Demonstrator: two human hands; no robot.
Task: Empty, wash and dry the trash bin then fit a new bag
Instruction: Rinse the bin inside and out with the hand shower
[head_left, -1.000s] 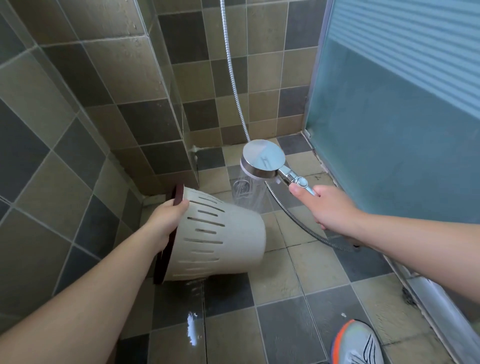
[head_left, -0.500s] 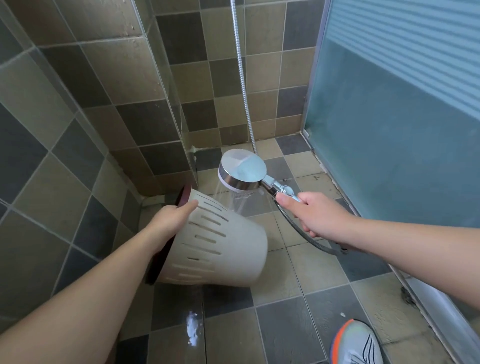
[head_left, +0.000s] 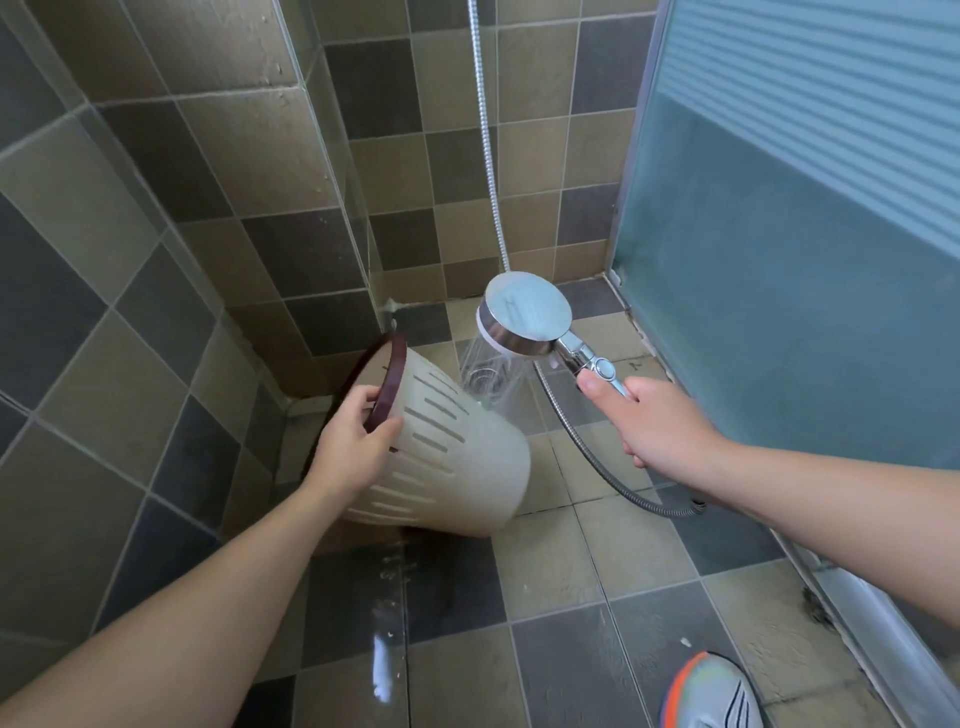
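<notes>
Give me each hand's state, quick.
Left hand: grips the trash bin at its rim.
Right hand: grips the shower head by its handle.

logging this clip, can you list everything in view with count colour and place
trash bin: one, cream with dark brown rim, tipped on its side above the floor, left of centre
shower head: one, chrome, spraying down beside the bin
hose: one, silver, looping from the handle to the floor
floor tiles: many, beige and grey, wet
glass door: one, frosted blue, right
shoe: one, white and orange, bottom right
left hand: grips the bin rim
right hand: holds the shower handle
</notes>
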